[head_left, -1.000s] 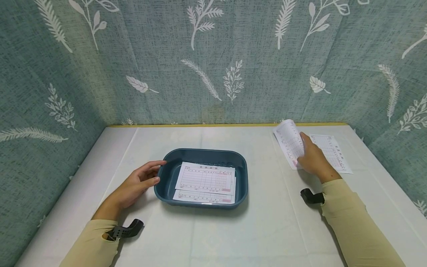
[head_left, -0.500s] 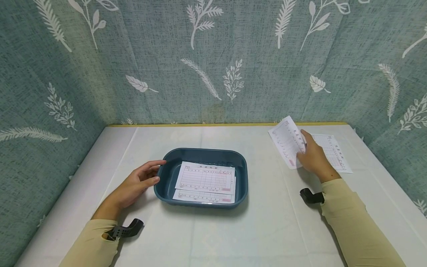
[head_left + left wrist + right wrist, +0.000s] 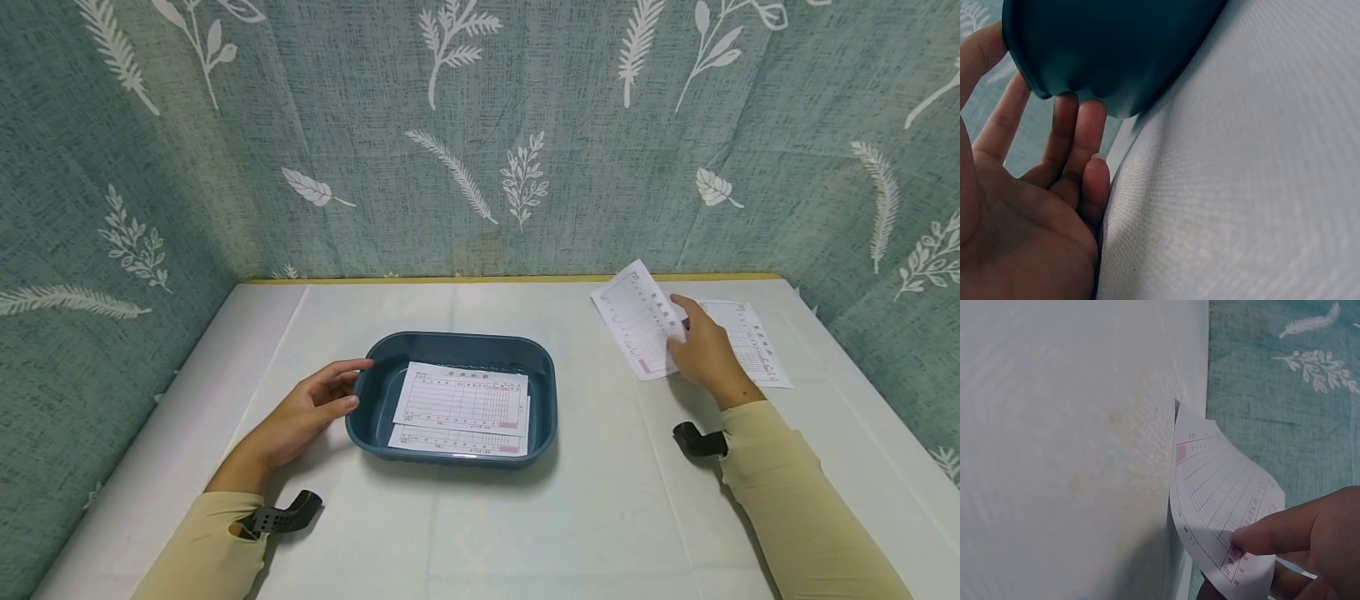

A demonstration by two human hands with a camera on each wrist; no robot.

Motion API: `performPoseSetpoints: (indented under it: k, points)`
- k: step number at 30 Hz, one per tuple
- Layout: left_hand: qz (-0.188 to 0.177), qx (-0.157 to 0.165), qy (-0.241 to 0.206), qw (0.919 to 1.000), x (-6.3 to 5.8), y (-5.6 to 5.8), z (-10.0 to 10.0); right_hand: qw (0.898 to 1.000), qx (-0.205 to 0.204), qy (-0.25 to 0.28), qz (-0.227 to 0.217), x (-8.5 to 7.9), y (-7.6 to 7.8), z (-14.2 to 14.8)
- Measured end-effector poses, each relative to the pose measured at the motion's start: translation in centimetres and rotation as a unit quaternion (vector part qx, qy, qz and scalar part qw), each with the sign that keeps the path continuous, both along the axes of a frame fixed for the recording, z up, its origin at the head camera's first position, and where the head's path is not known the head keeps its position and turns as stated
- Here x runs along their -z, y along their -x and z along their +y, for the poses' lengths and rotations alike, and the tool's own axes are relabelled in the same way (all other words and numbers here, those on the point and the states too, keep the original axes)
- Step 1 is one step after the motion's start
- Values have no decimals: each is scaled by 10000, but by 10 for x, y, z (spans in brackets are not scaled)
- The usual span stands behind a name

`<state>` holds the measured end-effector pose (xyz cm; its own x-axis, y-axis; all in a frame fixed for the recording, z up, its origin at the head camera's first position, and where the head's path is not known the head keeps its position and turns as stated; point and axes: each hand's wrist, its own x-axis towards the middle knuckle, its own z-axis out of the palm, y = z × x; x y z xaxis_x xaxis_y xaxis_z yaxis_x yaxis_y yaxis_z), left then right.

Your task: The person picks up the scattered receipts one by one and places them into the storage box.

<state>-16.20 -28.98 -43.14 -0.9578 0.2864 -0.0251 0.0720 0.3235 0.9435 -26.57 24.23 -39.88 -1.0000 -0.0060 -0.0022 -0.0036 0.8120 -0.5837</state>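
Note:
My right hand [image 3: 705,348] pinches a white paper receipt [image 3: 632,320] printed with a ruled table and a pink patch. The sheet bends between thumb and fingers in the right wrist view, its far corner close to the tabletop. Partly behind that hand, another receipt [image 3: 752,343] lies flat on the table. A dark blue plastic tub [image 3: 453,462] stands left of centre, with two overlapping receipts [image 3: 461,398] inside. My left hand [image 3: 296,421] has relaxed fingers against the tub's left rim; in the left wrist view its fingertips [image 3: 1090,115] touch the outer wall.
A white cloth [image 3: 480,533] covers the table. Green leaf-patterned fabric [image 3: 480,150] rises at the back and both sides, with a yellow strip [image 3: 450,281] along the back edge. Black wrist mounts [image 3: 701,442] stick out inward from both tan sleeves [image 3: 802,500].
The receipt in my right hand has unbent from its earlier upward curl and swung left. The right hand has barely moved. My left hand and the tub stay where they were.

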Motion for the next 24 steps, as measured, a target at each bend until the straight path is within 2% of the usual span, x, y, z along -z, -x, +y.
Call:
performPoseSetpoints:
  k: [8,24]
  points:
    - [-62,23,-110,9999,-1,0,0,10000,20,17,19,-2,-2,-3]
    - [-64,-29,-6,10000,-1,0,1,9997,50,210,72,-7,-5,-11]
